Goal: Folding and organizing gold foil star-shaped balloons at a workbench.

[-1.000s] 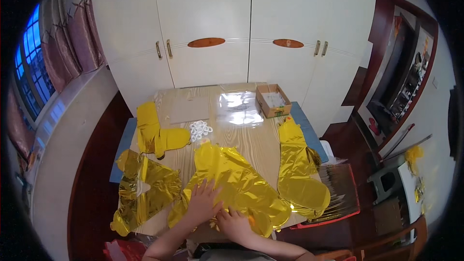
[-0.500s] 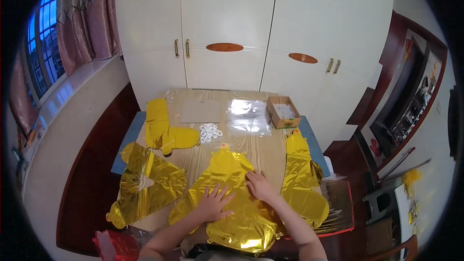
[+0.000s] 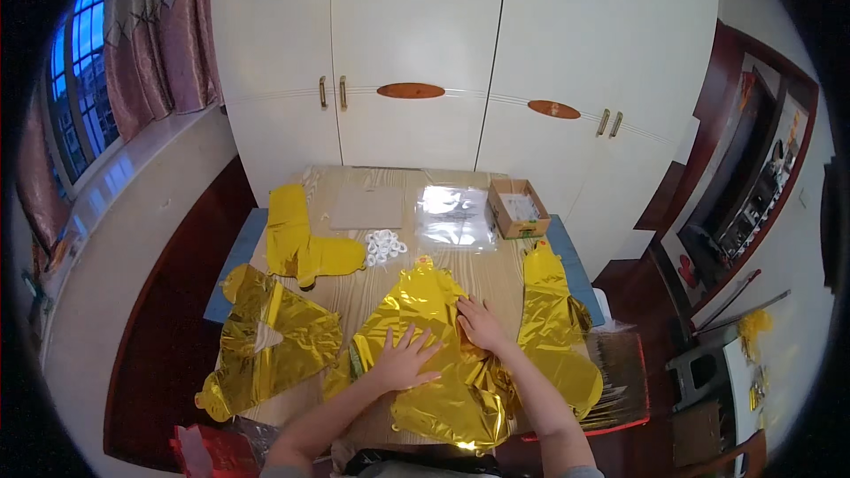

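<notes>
A flat gold foil balloon lies in front of me at the table's near side, its surface creased. My left hand rests palm down on its middle, open with the fingers spread. Against the balloon's upper right edge lies my right hand, also open, with its fingers stretched out over the foil. The lower right part of the balloon is bunched up beside my right wrist. Another gold foil balloon lies to the left, and a third gold foil balloon lies to the right.
At the back of the wood-patterned table are a yellow-gold foil piece, a grey board, white rings, clear plastic sheets and a cardboard box. A red bag sits low left; a red-edged box stands right.
The middle balloon has shifted to the right, its left side drawn inward. My left hand has moved right along with it; my right hand has moved slightly right and up.
</notes>
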